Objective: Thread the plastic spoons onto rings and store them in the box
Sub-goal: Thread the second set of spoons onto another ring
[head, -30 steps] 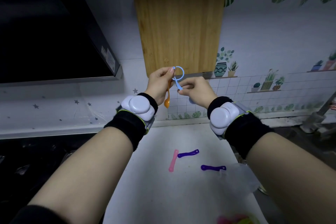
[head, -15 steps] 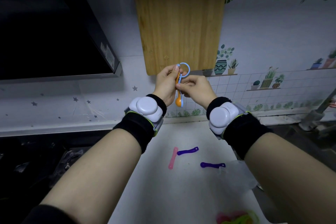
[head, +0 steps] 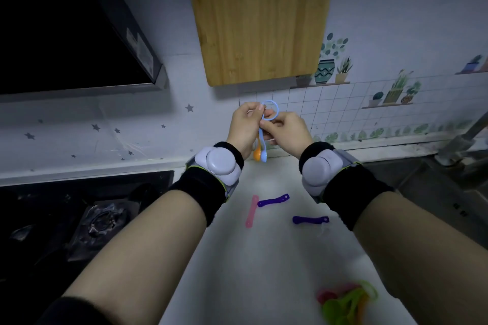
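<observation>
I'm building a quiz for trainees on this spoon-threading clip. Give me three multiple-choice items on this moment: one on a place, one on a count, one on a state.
1. Where is the blue ring?
A. On the counter
B. Held up between both hands
C. On the stove

2. How many purple spoons lie loose on the counter?
A. One
B. Two
C. Four

3. How do the orange spoon and blue spoon hang?
A. Bowls down, below the hands
B. Flat on the counter
C. Bowls up, above the ring

Answers:
1 B: the left hand and right hand pinch it in front of the wall.
2 B: one purple spoon beside the pink spoon, another purple spoon further right.
3 A: both bowls dangle below the fingers.
</observation>
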